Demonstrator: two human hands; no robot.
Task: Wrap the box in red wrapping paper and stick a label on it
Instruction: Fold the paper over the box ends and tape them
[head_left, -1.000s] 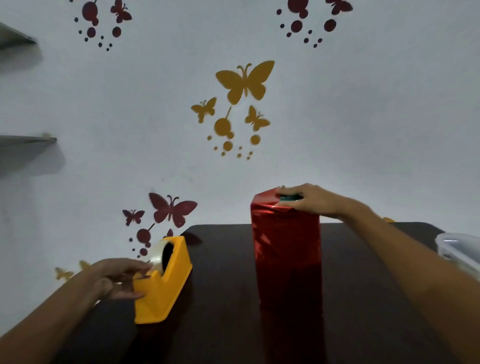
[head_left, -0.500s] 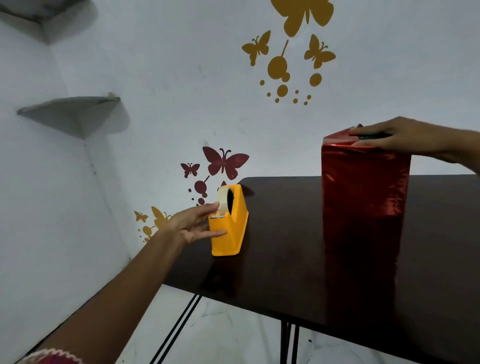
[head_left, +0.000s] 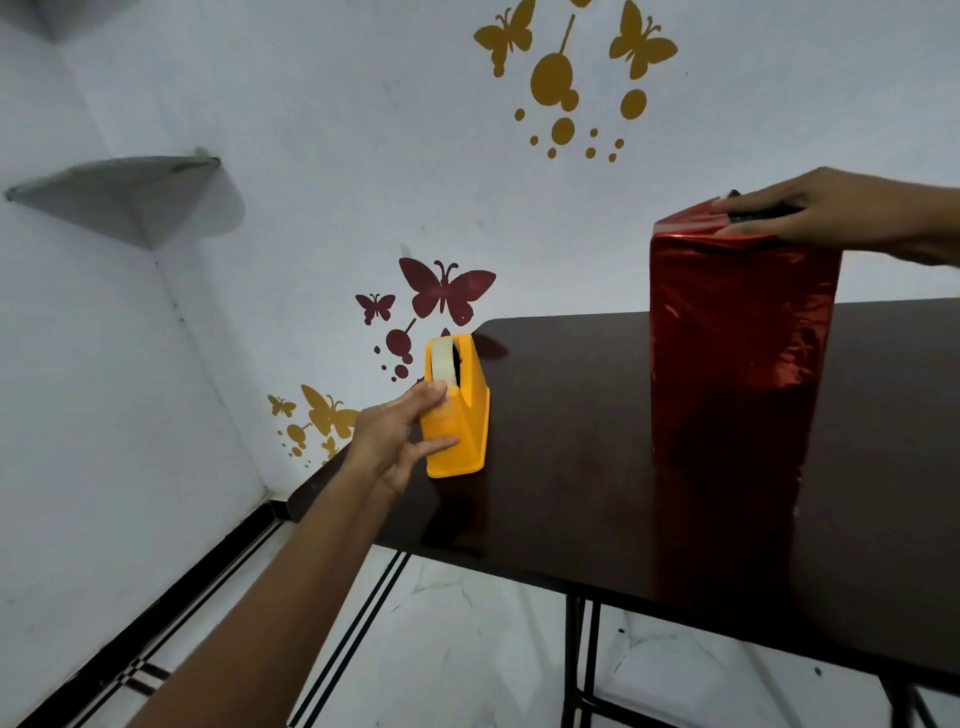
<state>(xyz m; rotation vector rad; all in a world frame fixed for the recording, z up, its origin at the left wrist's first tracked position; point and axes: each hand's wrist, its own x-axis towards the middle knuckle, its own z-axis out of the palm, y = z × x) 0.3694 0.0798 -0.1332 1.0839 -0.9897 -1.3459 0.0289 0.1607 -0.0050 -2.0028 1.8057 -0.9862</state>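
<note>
While my head camera has swung left over the last second, the left hand (head_left: 395, 441) has slid up the yellow tape dispenser (head_left: 462, 431). Its fingers are nearly straight, one fingertip on the tape (head_left: 443, 364) near the cutter, the thumb against the side, nothing pinched yet. The red-wrapped box (head_left: 737, 353) stands upright on the bench (head_left: 571, 441), well apart from the dispenser. The right hand (head_left: 810, 218) stays flat on its top fold. I judge a strip comes next, with the label still to do.

Shiny red box (head_left: 737, 353), yellow tape dispenser (head_left: 460, 431), dark brown table (head_left: 571, 467).
</note>
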